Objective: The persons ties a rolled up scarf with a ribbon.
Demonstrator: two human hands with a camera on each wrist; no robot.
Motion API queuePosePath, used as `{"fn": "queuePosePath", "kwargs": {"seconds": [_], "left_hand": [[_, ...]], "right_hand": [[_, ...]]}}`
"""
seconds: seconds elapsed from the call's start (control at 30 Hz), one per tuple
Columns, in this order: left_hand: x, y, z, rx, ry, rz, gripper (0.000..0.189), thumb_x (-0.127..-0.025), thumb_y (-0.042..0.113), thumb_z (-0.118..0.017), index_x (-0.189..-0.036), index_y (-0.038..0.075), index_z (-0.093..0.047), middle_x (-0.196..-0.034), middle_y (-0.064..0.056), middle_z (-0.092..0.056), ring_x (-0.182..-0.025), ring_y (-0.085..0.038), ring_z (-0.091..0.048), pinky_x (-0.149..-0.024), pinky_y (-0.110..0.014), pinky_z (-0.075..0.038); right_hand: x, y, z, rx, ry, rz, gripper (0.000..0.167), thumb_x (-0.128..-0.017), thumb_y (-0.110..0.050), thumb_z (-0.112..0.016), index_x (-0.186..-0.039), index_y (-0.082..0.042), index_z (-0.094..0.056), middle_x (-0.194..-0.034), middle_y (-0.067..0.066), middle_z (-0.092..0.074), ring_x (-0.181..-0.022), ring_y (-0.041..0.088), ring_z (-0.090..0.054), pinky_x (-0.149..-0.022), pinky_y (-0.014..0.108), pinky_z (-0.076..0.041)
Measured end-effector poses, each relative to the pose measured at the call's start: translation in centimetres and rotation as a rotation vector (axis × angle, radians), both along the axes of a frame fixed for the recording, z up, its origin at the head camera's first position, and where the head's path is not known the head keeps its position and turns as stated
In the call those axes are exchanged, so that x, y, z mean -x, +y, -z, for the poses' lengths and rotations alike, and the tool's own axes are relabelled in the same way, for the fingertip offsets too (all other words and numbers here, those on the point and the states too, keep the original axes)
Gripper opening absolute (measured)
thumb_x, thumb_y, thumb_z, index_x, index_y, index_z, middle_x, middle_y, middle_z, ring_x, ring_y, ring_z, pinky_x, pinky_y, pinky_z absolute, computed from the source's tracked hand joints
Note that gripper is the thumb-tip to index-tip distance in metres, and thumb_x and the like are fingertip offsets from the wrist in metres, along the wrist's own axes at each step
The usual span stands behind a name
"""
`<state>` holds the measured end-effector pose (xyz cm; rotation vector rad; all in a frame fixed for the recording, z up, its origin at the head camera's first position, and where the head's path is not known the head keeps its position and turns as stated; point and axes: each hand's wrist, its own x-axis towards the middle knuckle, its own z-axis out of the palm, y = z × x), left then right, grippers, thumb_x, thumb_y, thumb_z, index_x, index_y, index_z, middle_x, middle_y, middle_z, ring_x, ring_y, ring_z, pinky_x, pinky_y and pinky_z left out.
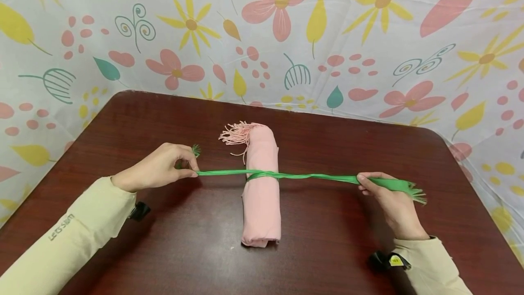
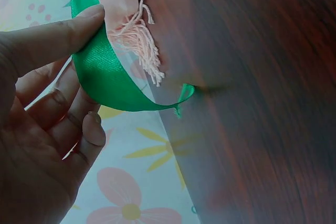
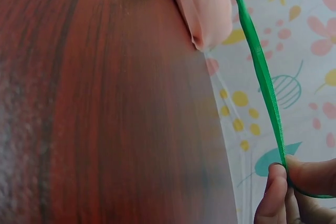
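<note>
A rolled pink cloth with a tasselled end, perhaps a scarf (image 1: 262, 208), lies lengthwise on the table, its fringe (image 2: 139, 45) at the far end. Round its middle passes a green ribbon (image 1: 315, 176), crossed on top and stretched out to both sides. On the left, my left hand (image 1: 161, 166) pinches one ribbon end between thumb and fingers; a frayed tip hangs past it. My right hand (image 1: 390, 204) pinches the other end, and its frayed tail sticks out beyond the fingers. Both hands are apart from the roll, above the table.
The dark reddish-brown wooden table (image 1: 204, 249) has rounded far corners. Behind and beside it hangs a white cloth (image 1: 254, 26) printed with flowers and leaves. Black wrist straps (image 1: 139, 211) show at both cream sleeves (image 1: 82, 226).
</note>
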<state>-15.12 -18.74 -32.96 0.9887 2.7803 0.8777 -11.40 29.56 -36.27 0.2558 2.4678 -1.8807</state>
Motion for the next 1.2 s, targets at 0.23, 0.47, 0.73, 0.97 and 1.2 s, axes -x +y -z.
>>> {"fn": "queuePosePath", "kwargs": {"seconds": [0.23,0.47,0.73,0.97,1.2], "left_hand": [[-0.2,-0.4,0.2,0.002,-0.005,-0.026,0.013,-0.08,0.007,-0.076,-0.077,0.018,-0.072,-0.08,0.011,-0.063,-0.059,-0.002,-0.044,-0.059,-0.022,-0.041],[-0.4,-0.6,-0.3,0.027,-0.021,-0.045,0.01,-0.081,0.009,-0.076,-0.078,0.018,-0.072,-0.082,0.01,-0.064,-0.053,-0.004,-0.039,-0.058,-0.022,-0.039],[-0.6,-0.9,-0.5,0.068,-0.021,-0.088,0.011,-0.081,0.01,-0.076,-0.077,0.02,-0.071,-0.084,0.009,-0.065,-0.05,-0.003,-0.037,-0.057,-0.023,-0.038],[-0.8,-0.9,-0.3,0.064,-0.018,-0.132,0.011,-0.08,0.009,-0.077,-0.077,0.019,-0.073,-0.082,0.009,-0.066,-0.071,-0.019,-0.062,-0.055,-0.024,-0.037],[-1.0,-0.4,0.0,0.066,0.007,-0.158,0.013,-0.078,0.005,-0.077,-0.075,0.017,-0.073,-0.077,0.008,-0.063,-0.087,-0.023,-0.065,-0.081,-0.04,-0.053]], "right_hand": [[0.1,0.2,0.0,0.056,0.003,0.028,0.018,-0.088,-0.02,-0.07,-0.101,-0.008,-0.073,-0.086,-0.014,-0.07,-0.074,0.004,-0.065,-0.068,0.018,-0.052],[0.2,0.5,0.1,0.073,-0.005,0.037,0.012,-0.088,-0.02,-0.07,-0.097,-0.012,-0.074,-0.084,-0.015,-0.069,-0.072,0.002,-0.065,-0.066,0.017,-0.051],[0.3,0.9,0.2,0.082,0.009,0.035,0.009,-0.089,-0.012,-0.069,-0.09,-0.019,-0.075,-0.077,-0.016,-0.069,-0.069,0.001,-0.063,-0.063,0.016,-0.05],[0.1,1.1,0.3,0.072,0.024,0.017,0.014,-0.089,-0.01,-0.068,-0.089,-0.021,-0.075,-0.077,-0.015,-0.069,-0.069,0.0,-0.063,-0.062,0.016,-0.049],[-0.1,1.1,0.3,0.16,-0.065,-0.002,0.01,-0.09,-0.015,-0.068,-0.094,-0.021,-0.074,-0.085,-0.016,-0.07,-0.074,0.002,-0.063,-0.067,0.016,-0.05]]}}
